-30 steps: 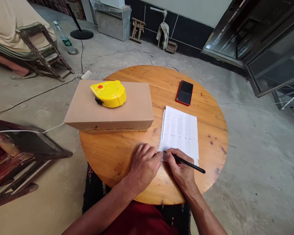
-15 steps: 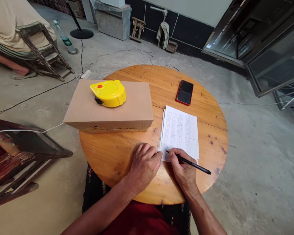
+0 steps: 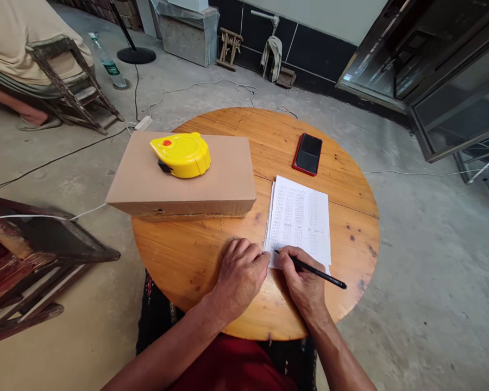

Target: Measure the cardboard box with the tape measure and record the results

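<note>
Table [image 3: 195, 255] unchanged, pen [image 3: 313, 271] slightly leftward.

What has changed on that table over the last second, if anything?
The right hand, gripping the black pen, slid its tip slightly right along the bottom of the paper, then a hair back; the pen's free end swung likewise. Nothing was picked up or let go. The left hand stays beside the paper's lower left corner; the yellow tape measure, cardboard box, phone and round table have not moved.

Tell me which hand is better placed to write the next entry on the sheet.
Right: the right hand grips the pen, tip on the sheet; the left hand rests empty beside it.
</note>
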Demonstrator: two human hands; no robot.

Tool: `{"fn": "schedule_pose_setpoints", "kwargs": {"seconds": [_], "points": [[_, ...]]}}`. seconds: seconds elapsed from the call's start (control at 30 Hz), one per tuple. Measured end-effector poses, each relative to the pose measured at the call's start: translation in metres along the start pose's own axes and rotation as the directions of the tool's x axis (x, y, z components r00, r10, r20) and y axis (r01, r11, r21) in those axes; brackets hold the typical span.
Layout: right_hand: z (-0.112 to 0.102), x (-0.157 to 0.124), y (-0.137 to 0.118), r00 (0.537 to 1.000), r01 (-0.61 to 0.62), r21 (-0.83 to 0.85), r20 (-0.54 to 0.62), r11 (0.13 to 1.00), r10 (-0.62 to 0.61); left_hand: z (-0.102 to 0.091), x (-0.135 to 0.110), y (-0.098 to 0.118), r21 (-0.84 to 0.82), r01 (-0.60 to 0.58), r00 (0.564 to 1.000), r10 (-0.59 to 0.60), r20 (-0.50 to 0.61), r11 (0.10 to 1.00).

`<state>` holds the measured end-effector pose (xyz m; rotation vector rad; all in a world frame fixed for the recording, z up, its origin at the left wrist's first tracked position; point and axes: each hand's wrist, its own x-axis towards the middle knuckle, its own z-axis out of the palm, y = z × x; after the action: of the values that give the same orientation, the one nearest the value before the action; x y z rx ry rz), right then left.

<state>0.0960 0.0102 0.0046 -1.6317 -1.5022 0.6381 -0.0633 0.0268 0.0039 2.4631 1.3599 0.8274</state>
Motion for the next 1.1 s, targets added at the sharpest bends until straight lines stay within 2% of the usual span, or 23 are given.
{"fn": "schedule_pose_setpoints", "kwargs": {"seconds": [0.77,1.1], "points": [[-0.0009,-0.0014,0.0008,1.0,-0.001,0.006,0.01,1.0,0.001,-0.0006,0.0006,0.0001,0.004,0.001,1.0,-0.001,0.014,1.0],[-0.0012,-0.0012,-0.0003,1.0,0.015,-0.04,0.027,0.999,-0.014,0.0005,0.0011,0.0002,0.012,0.001,1.0,-0.001,0.007,1.0]]}}
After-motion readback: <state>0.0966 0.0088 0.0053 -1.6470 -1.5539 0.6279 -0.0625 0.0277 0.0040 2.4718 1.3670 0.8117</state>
